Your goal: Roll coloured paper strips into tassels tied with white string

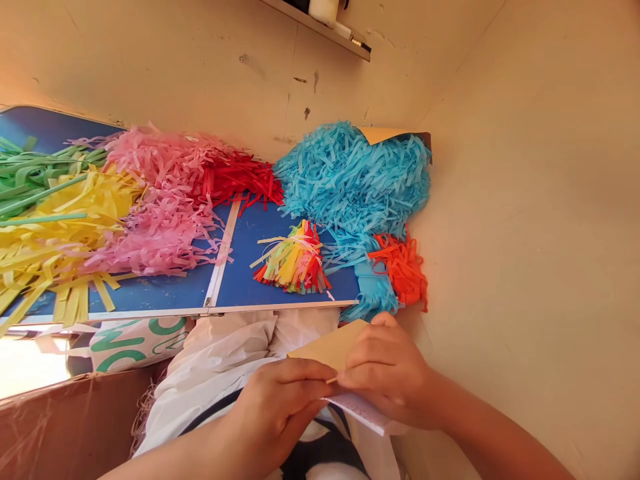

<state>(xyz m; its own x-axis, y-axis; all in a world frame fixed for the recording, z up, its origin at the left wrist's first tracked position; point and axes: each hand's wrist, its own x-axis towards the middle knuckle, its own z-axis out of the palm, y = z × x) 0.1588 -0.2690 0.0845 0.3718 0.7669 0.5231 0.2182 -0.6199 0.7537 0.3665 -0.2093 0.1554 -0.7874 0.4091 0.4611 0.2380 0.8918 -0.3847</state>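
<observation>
My left hand (273, 410) and my right hand (387, 373) meet low in the picture, over my lap. Both pinch a tan sheet of paper (330, 347) with their fingers closed on it. Under my right hand lies a white printed paper (363, 413). On the blue table (240, 273) just beyond stands a small multicoloured paper tassel (295, 260), apart from both hands.
Heaps of shredded paper cover the table: blue (355, 173), orange (403, 267), red (235, 177), pink (155, 207), yellow (60, 233), green (30, 177). A white plastic bag (220, 360) lies on my lap. A beige wall stands close on the right. A shelf (330, 27) hangs above.
</observation>
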